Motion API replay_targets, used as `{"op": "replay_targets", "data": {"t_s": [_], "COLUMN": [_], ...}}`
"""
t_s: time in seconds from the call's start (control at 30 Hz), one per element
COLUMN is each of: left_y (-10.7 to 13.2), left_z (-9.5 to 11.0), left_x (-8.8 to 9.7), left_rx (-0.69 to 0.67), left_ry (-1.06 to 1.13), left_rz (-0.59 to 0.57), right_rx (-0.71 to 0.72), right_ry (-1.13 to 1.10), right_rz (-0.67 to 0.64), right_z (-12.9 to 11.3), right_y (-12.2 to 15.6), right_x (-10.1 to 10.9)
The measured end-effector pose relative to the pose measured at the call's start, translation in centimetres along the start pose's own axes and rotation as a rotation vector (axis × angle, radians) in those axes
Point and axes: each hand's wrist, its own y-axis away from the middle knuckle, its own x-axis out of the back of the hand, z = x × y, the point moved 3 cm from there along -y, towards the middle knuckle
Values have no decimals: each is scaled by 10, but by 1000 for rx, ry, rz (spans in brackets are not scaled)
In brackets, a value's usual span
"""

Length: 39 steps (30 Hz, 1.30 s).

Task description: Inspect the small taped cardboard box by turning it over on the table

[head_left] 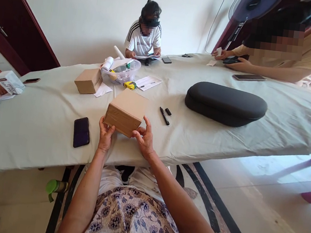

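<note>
A closed brown cardboard box (130, 106) is held up in front of me near the table's front edge, tilted, with tape on its near side. My left hand (105, 135) grips its lower left corner, thumb on the near face. At the lower right corner, my right hand (145, 137) holds the box between thumb and fingers. Just right of the box lie a black marker (164, 116) and its separate cap (168, 111). A dark phone (81, 132) rests to the left of my left hand.
Behind the box stand another cardboard box (88, 81), a plastic basket (123, 74) of supplies and a yellow tape measure (130, 85). A long black case (225, 104) lies to the right on the cloth-covered table (42, 148). Other people sit around it.
</note>
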Motion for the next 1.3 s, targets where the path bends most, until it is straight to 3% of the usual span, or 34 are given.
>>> {"op": "replay_targets", "data": {"t_s": [0.17,0.33,0.57,0.83,1.07,1.3], "left_y": [2,1,1,-2,-4,-5], "left_z": [3,2,0,0,-6,-13], "left_x": [0,0,4,7,12,17], "left_rx": [-20,-27,45,79,105,123], "left_ry": [-34,-26,55,142,103,110], "left_rz": [-11,-27,39,50,29,73], "right_rx": [-32,-19,80,35,-36,-76], "right_ry": [-46,-19,23,-92,-104,-1], "right_rz": [169,225,125,65,274,588], "right_z": [-3,-9,-14,-17,-4,10], "right_y": [-5,-8,-5,-10,-17,-21], "right_x": [9,13,9,8,20,38]}}
